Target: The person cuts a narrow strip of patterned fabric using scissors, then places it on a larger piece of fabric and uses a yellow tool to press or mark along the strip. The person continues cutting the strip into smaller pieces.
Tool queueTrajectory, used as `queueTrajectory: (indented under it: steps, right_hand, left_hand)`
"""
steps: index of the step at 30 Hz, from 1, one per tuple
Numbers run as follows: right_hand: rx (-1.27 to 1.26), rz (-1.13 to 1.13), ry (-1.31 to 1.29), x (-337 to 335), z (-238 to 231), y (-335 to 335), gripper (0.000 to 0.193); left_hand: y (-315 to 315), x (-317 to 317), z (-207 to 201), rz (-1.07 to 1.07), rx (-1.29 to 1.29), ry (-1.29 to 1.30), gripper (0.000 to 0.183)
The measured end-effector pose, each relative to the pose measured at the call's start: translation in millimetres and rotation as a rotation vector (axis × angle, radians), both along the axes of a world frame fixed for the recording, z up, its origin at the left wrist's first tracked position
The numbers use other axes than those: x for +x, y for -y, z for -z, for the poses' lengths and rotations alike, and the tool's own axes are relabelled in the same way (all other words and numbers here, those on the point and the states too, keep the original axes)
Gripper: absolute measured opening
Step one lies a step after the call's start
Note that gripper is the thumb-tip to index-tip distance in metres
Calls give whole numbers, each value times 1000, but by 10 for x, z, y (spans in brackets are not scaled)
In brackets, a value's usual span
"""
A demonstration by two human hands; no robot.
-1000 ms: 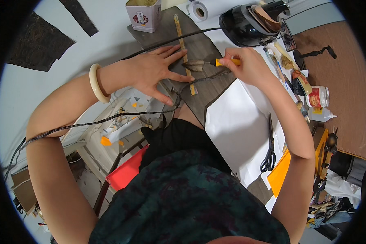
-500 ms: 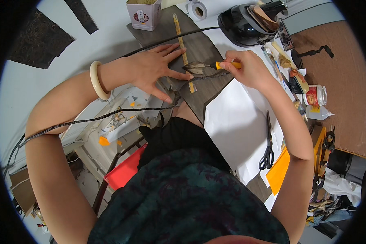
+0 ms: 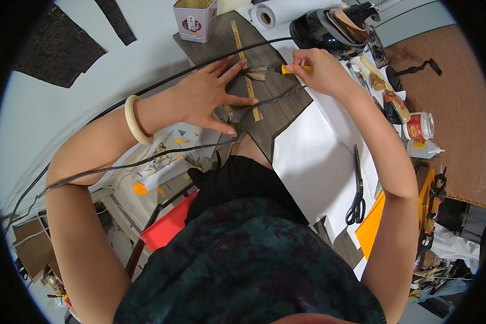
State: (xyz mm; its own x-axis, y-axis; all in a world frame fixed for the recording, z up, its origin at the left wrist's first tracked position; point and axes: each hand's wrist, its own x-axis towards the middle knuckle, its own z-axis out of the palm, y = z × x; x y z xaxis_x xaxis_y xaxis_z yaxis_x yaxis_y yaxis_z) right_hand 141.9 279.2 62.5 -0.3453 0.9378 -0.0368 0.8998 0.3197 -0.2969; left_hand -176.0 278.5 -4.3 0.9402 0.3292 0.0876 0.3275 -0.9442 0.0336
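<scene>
My left hand [image 3: 208, 97], with a cream bangle at its wrist, lies spread on the dark grey sheet [image 3: 278, 113]. Its fingertips press near a narrow yellow ruler [image 3: 236, 35] that crosses the sheet. My right hand [image 3: 319, 73] is closed around a yellow-handled tool [image 3: 287, 69]. A thin metal shank runs from the handle to a pale, wedge-shaped head beside the ruler; its exact kind is unclear. A dark braided cord [image 3: 183, 148] passes over my left arm, by my left thumb, and across the sheet toward my right hand.
A black cable [image 3: 194, 67] crosses behind my left hand. Black scissors [image 3: 357, 186] lie on white paper [image 3: 308, 156] at right. Farther back are a pinkish tin [image 3: 195, 21], a white roll [image 3: 286, 14] and a black iron [image 3: 318, 32]. Bottles and jars line the right side.
My right hand has moved away from me and slightly left with the tool, whose head has slid along the ruler. My left hand stays spread in nearly the same place.
</scene>
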Motion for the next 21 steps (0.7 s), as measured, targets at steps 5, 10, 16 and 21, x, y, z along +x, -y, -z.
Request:
queueTrajectory:
  steps: [5, 10, 16, 21]
  right_hand:
    - [-50, 70, 55, -79, -28, -176, 35]
    - [-48, 95, 82, -146, -26, -356, 36]
    - [14, 73, 86, -197, 76, -629, 38]
    - [40, 108, 110, -285, 89, -805, 38]
  left_hand:
    - [85, -14, 12, -48, 50, 12, 83]
    - [117, 13, -24, -66, 20, -82, 82]
    - [157, 9, -39, -82, 50, -98, 81]
    - [150, 11, -38, -64, 48, -87, 81]
